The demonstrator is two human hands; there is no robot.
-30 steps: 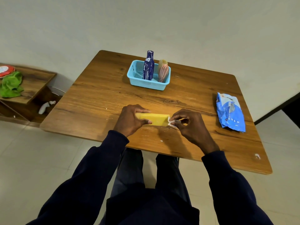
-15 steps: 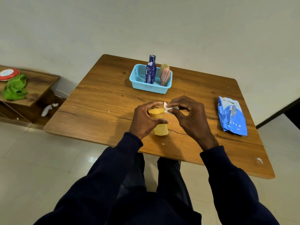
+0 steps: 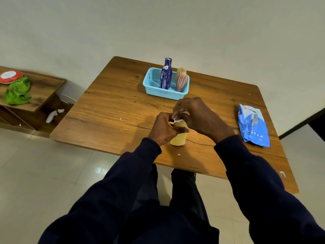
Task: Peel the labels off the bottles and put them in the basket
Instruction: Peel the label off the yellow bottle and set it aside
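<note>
A yellow bottle stands upright near the table's front edge. My left hand grips its upper part. My right hand is over the bottle's top and pinches a scrap of white label there. Further back a light blue basket holds a dark blue bottle standing upright and a pink bottle leaning beside it, with a yellowish one behind.
A blue plastic packet lies on the wooden table to the right. Small white label scraps dot the tabletop. A low shelf at the left carries a green cloth and a red lid.
The yellow bottle went from lying flat to standing upright in my left hand. My right hand moved up to its top with the white label scrap.
</note>
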